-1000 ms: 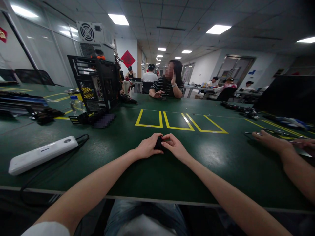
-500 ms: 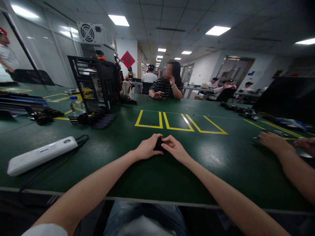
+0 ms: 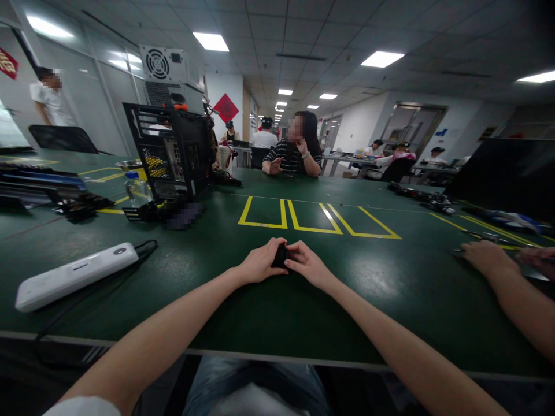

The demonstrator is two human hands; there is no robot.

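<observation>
Right at the centre, a small black object (image 3: pixel 280 255) sits pinched between both hands, low over the green bench (image 3: pixel 269 306), just this side of the yellow outlined boxes (image 3: pixel 312 216). The left hand (image 3: pixel 260 263) curls over it from the left, grip narrow, fingers wrapped round the object's near side. The right hand (image 3: pixel 307 264) meets it from the other side, grip narrow too, thumb and fingertips pressed against the object. What the object is, too small and too covered to tell. Both forearms stretch out from the bench's near edge and converge on that one spot.

Out to the left, a long white power strip (image 3: pixel 73 276) lies flat on the bench, its black cable (image 3: pixel 145 248) looping off the far end. Beyond that, an open black computer case (image 3: pixel 173 150) stands upright, a clear plastic bottle (image 3: pixel 137 188) just beside it on the left.

Over on the right, another person's hand (image 3: pixel 488 257) rests on the bench, well apart from the pair in the middle, with thin metal tools (image 3: pixel 489 236) lying near it.

Far side of the bench, a seated person in a striped top (image 3: pixel 291 157) leans elbows on the surface, one hand raised.
</observation>
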